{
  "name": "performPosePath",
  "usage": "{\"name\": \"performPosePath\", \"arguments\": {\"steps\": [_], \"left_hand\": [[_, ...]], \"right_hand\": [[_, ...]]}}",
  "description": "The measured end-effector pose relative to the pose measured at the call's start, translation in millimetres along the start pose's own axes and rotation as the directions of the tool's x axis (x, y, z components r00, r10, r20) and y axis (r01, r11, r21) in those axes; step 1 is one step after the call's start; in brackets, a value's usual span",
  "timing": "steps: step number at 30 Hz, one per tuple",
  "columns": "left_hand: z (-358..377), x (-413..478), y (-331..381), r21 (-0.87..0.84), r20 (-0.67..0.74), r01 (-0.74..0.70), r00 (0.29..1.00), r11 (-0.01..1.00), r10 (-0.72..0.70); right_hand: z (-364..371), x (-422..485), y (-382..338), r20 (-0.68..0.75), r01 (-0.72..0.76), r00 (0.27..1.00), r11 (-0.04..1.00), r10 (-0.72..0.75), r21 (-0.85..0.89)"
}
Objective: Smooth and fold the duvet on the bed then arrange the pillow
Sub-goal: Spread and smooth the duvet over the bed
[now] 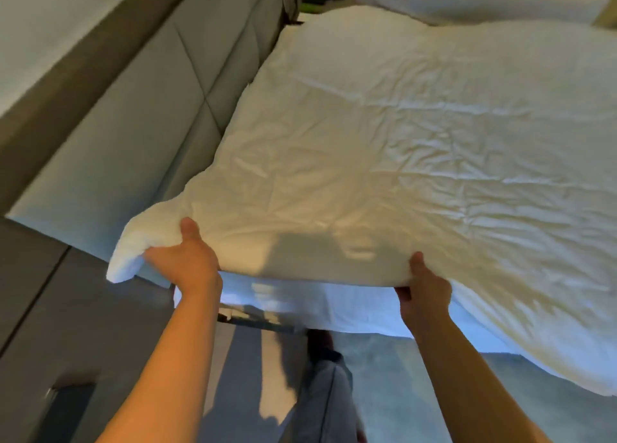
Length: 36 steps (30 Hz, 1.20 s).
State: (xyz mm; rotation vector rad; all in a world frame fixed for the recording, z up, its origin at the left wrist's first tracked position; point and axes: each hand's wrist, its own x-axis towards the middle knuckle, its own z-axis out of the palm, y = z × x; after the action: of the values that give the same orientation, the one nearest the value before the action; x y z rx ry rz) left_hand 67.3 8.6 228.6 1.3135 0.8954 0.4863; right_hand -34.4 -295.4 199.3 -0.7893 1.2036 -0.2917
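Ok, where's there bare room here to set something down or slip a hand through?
Bare white sheet shows under the lifted edge of the crumpled white duvet, between the left hand and right hand. The grey floor below is open. Elsewhere the duvet runs up to the grey padded headboard.

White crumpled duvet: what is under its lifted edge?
A strip of white bed sheet shows beneath the white crumpled duvet. The left hand and right hand grip its edge; their fingers underneath are hidden, like the remaining bed.
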Motion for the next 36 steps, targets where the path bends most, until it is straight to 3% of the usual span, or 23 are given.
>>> {"name": "performPosePath", "arguments": {"steps": [5, 10, 13, 15, 18, 19, 20, 21, 23, 25, 27, 30, 33, 36], "left_hand": [[130.4, 21.3, 74.7, -0.027, 0.052, -0.154, 0.987, 0.988, 0.155], [309.9, 64.6, 136.4, 0.045, 0.108, -0.357, 0.930, 0.933, 0.350], [407.6, 96.0, 142.1, 0.158, 0.182, -0.371, 0.922, 0.915, 0.342], [457.2, 121.6, 123.7, 0.139, 0.290, -0.380, 0.899, 0.915, 0.329], [494.0, 161.8, 64.4, 0.173, 0.602, -0.418, 0.761, 0.892, 0.240], [495.6, 178.0, 34.4, 0.256, 0.699, -0.482, 0.691, 0.838, 0.183], [490.2, 194.0, 3.0, 0.380, 0.761, -0.598, 0.635, 0.706, 0.129], [480.0, 210.9, -28.5, 0.484, 0.794, -0.714, 0.601, 0.506, 0.090], [447.9, 235.0, -81.8, 0.577, 0.810, -0.805, 0.585, 0.135, 0.025], [420.8, 249.4, -114.5, 0.587, 0.810, -0.810, 0.586, -0.019, 0.008], [409.6, 257.8, -125.5, 0.613, 0.789, -0.789, 0.609, -0.043, 0.077], [416.3, 267.9, -121.7, 0.710, 0.698, -0.704, 0.696, -0.033, 0.168], [429.2, 275.9, -115.5, 0.778, 0.612, -0.628, 0.762, 0.012, 0.212], [443.5, 282.3, -116.7, 0.795, 0.585, -0.606, 0.778, 0.030, 0.228]], "right_hand": [[89.5, 21.5, -118.7, 0.068, 0.275, 0.961, 0.925, -0.267, -0.263], [215.4, 89.0, -241.6, 0.146, 0.459, 0.887, 0.804, -0.438, -0.379], [297.0, 144.0, -285.5, 0.140, 0.457, 0.886, 0.785, -0.441, -0.419], [344.1, 187.2, -290.8, 0.159, 0.439, 0.896, 0.770, -0.416, -0.463], [388.2, 263.1, -265.9, 0.215, 0.370, 0.929, 0.771, -0.301, -0.519], [395.4, 287.4, -250.6, 0.243, 0.351, 0.935, 0.773, -0.259, -0.528], [398.5, 311.5, -234.2, 0.285, 0.336, 0.936, 0.768, -0.207, -0.545], [398.4, 334.5, -216.0, 0.333, 0.321, 0.932, 0.755, -0.144, -0.572], [388.0, 368.2, -176.1, 0.416, 0.302, 0.909, 0.716, -0.018, -0.629], [370.5, 393.1, -139.6, 0.432, 0.307, 0.902, 0.658, 0.030, -0.688], [355.1, 407.9, -116.4, 0.496, 0.425, 0.869, 0.515, 0.000, -0.744], [341.1, 422.7, -114.5, 0.564, 0.576, 0.818, 0.159, -0.115, -0.802], [332.2, 442.3, -129.6, 0.577, 0.541, 0.764, -0.199, -0.289, -0.817], [331.1, 472.3, -153.3, 0.537, 0.426, 0.735, -0.334, -0.414, -0.841]]}}
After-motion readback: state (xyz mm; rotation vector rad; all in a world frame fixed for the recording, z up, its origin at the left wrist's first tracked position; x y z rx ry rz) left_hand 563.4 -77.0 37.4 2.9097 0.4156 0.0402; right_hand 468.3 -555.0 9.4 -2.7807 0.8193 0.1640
